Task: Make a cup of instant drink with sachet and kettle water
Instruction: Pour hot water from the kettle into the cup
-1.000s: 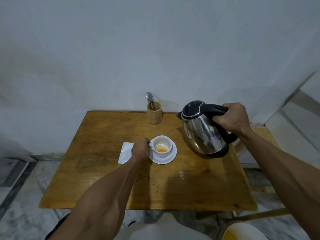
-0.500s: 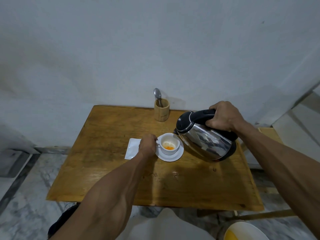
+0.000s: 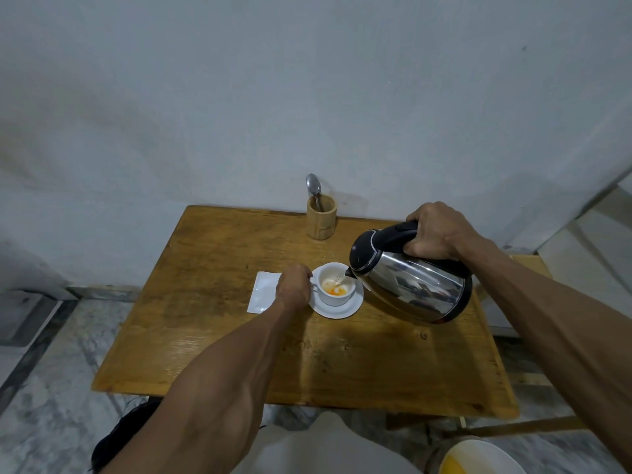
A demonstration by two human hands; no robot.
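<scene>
Here the right hand (image 3: pixel 436 232) is wrapped tight around the black plastic handle of a shiny steel electric kettle with a black lid (image 3: pixel 408 277), which hangs tipped over the bare wooden table (image 3: pixel 219 336) at about three o'clock from the table's middle. Its spout points toward nine o'clock and sits over the rim of a small white ceramic cup (image 3: pixel 335 285), where a thin stream of water falls onto orange powder in the bottom. The cup stands on a round white saucer (image 3: pixel 337 311) near the table's centre. The left hand (image 3: pixel 294 287) is closed at the cup's nine o'clock side, fingers pinched at the cup handle, which is mostly hidden behind them. Just beyond that hand, still at nine o'clock, a flat white sachet (image 3: pixel 261 292) lies on the wood, partly covered by the hand. At twelve o'clock, by the wall, a light wooden cylindrical holder (image 3: pixel 321 218) stands upright with a metal spoon (image 3: pixel 314 189) bowl-up inside it. A white bowl with yellow contents (image 3: pixel 478 460) shows at the picture's lower five o'clock edge
</scene>
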